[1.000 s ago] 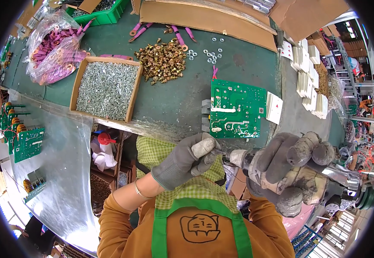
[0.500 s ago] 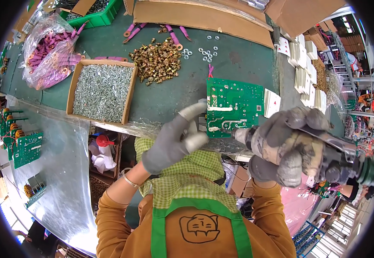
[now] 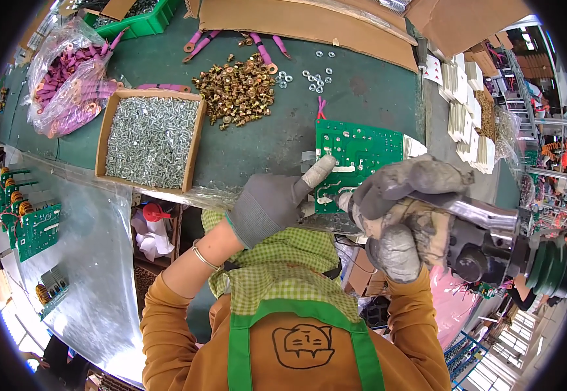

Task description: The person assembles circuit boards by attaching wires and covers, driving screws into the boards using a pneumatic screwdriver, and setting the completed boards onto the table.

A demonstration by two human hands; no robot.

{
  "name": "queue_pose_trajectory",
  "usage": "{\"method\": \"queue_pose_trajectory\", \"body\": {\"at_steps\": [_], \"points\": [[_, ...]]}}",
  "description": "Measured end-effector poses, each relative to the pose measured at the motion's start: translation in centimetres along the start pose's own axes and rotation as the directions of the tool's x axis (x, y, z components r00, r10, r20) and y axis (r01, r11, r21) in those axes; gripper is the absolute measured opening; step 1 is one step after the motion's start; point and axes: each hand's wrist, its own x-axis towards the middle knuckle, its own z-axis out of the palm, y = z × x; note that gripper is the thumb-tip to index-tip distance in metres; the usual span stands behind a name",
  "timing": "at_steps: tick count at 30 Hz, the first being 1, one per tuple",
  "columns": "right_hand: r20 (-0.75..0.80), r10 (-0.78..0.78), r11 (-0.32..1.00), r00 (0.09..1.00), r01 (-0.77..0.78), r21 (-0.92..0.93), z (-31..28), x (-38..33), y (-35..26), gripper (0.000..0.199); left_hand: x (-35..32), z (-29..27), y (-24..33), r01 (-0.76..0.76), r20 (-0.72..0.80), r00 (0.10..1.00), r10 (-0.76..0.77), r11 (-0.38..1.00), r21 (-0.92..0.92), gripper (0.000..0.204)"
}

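A green circuit board (image 3: 360,144) lies on the dark green tabletop with its soldered face up and a pair of pink leads at its far left corner. My gloved left hand (image 3: 267,203) grips its left edge, thumb pressed on top and the other fingers mostly hidden beneath. In my gloved right hand (image 3: 408,207) is a black and silver power screwdriver (image 3: 482,251), fingers wrapped round its body. Its tip end points at the board's near edge; the very tip is hard to make out.
Left on the bench stands a cardboard tray of silver screws (image 3: 150,138), beside a pile of brass-coloured bolts (image 3: 234,91). Several nuts (image 3: 317,79) lie farther back. A plastic bag of pink cable lugs (image 3: 68,85) is far left; stacks of white cards (image 3: 461,98) stand right.
My left hand has moved right and closed on the board's left edge. The screwdriver in my right hand has shifted left over the board, which has turned slightly.
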Motion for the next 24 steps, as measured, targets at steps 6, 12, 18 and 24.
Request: {"method": "queue_pose_trajectory", "body": {"at_steps": [6,12,18,24], "points": [[0.410,0.043,0.990,0.911,-0.094,0.105,-4.8,1.9,1.4,0.042,-0.1,0.8,0.0,-0.029,-0.090,0.996,0.021,0.996,-0.083,0.090],[-0.249,0.097,0.788,0.964,0.078,0.611,1.3,2.3,1.1,0.041,-0.5,-1.6,2.3,0.223,0.083,0.974,-0.210,0.831,-0.509,0.085],[0.121,-0.094,0.984,0.988,0.074,0.165,4.8,1.4,-4.6,0.061,-2.4,-4.3,3.5,0.442,0.489,0.849,-0.199,-0.238,-0.865,0.082],[0.385,0.106,0.992,0.917,-0.127,0.028,1.8,1.6,-5.4,0.070,-1.7,-4.6,5.0,0.485,0.543,0.822,-0.171,-0.288,-0.825,0.099]]}}
